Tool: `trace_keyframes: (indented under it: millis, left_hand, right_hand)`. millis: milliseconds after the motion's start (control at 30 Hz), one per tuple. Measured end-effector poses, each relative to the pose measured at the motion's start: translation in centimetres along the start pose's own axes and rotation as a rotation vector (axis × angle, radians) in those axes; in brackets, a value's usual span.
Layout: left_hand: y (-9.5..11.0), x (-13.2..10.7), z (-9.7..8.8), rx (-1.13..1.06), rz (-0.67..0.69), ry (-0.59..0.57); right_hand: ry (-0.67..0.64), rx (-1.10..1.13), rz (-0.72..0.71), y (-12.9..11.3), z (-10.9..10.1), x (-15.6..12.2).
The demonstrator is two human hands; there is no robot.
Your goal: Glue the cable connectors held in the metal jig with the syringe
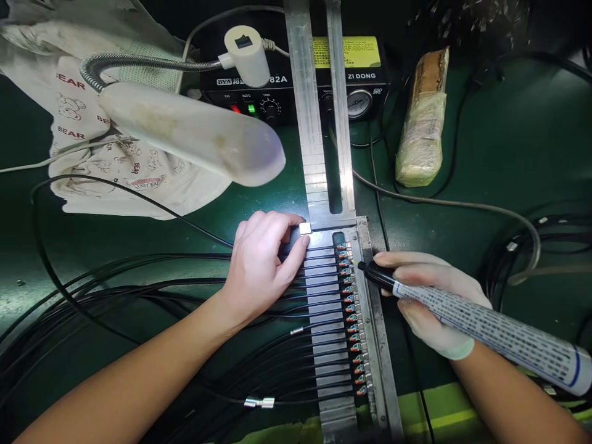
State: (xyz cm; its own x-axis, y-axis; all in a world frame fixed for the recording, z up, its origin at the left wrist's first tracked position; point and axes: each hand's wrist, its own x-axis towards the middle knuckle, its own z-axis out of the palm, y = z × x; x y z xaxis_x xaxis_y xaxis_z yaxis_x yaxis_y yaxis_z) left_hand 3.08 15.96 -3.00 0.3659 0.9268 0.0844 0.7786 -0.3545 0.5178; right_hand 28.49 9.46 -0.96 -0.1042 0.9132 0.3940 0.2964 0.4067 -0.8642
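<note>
A slotted metal fixture (327,333) holds a row of black cables (259,290), side by side, with their stripped coloured wire ends at small metal connectors (355,317). My left hand (261,265) is bare and rests over the upper cables. Its thumb and index finger close on a small shiny metal block (305,229) at the fixture's edge. In a pale glove, my right hand (439,302) grips a thick pen-shaped tube (481,327) with printed text and a black nozzle. The nozzle tip is beside the upper connectors; whether it touches them I cannot tell.
Behind the fixture stands a black control box (287,92) with dial and gauge. A white lamp (198,132) on a flexible neck leans in from the left, near printed cloth (78,148). A plastic-wrapped block (420,135) and coiled cables (550,234) lie right.
</note>
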Motion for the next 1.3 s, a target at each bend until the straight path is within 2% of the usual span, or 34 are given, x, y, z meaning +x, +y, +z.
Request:
trace_keyframes:
  millis: [633, 933, 1167, 1300]
  left_hand:
    - [0.1, 0.0, -0.1, 0.005, -0.013, -0.010]
    - [0.0, 0.0, 0.0, 0.006, -0.011, -0.008]
    - [0.0, -0.1, 0.1, 0.007, -0.014, -0.009]
    - [0.0, -0.1, 0.1, 0.003, -0.007, -0.003]
  right_hand:
    - [0.027, 0.009, 0.000, 1.0, 0.3, -0.2]
    - [-0.016, 0.075, -0.016, 0.5, -0.9, -1.5]
    - [-0.024, -0.047, -0.013, -0.2, -0.4, -0.4]
    - [-0.020, -0.045, 0.001, -0.2, -0.2, -0.2]
